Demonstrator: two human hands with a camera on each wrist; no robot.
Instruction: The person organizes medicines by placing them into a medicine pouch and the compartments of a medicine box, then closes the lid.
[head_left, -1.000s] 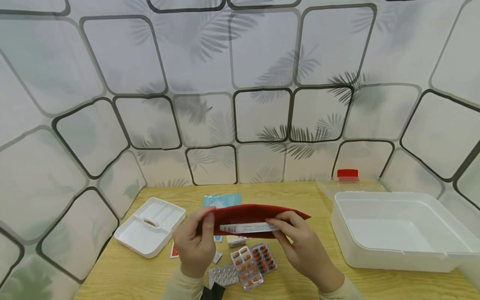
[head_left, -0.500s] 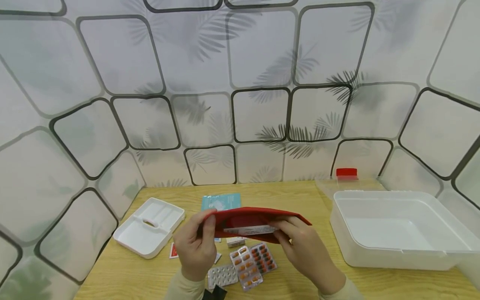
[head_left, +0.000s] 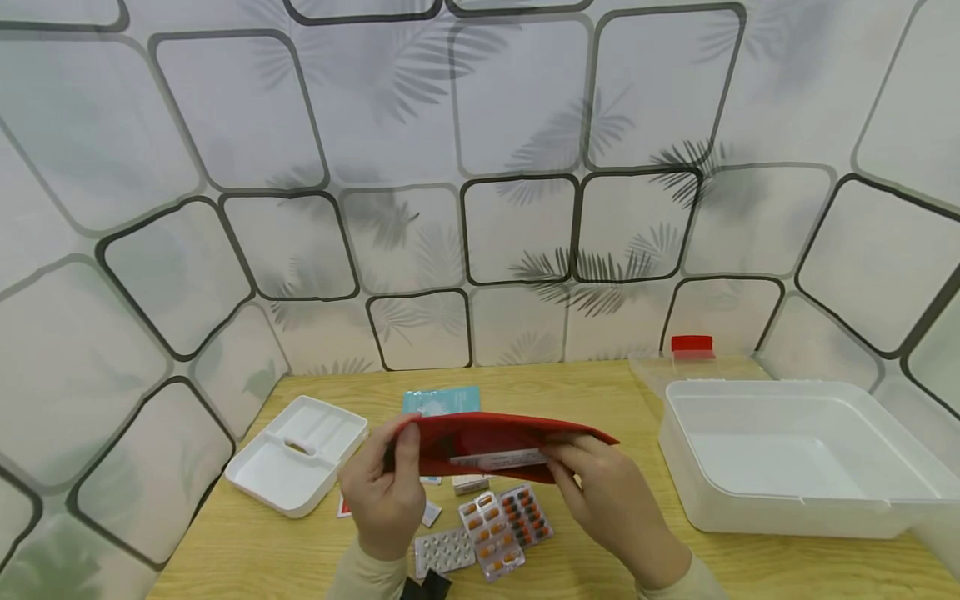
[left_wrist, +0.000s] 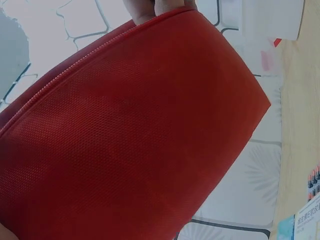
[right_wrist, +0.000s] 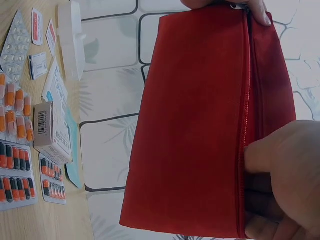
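A red zippered pouch (head_left: 517, 425) is held up above the table, its zip opening facing up. My left hand (head_left: 390, 492) grips the pouch's left end, thumb on the near side. A white printed box (head_left: 498, 459) lies in the opening, mostly hidden by the pouch wall. At its right end my right hand (head_left: 600, 483) reaches in and pinches it; those fingertips are partly hidden. In the right wrist view, the fingers of the right hand (right_wrist: 290, 180) dip past the zip edge. The left wrist view shows mostly the outer face of the pouch (left_wrist: 140, 125).
Below lie capsule blister packs (head_left: 491, 537), a silver tablet blister (head_left: 444, 551), a small medicine box (head_left: 470, 483) and small sachets (head_left: 431, 513). A teal packet (head_left: 442, 401) lies behind. A white divided tray (head_left: 296, 454) stands left, a large white bin (head_left: 780, 508) right.
The white box sits lower inside the pouch than a second ago, and the right fingers have gone deeper into the opening. The left hand has shifted slightly left, still gripping the pouch.
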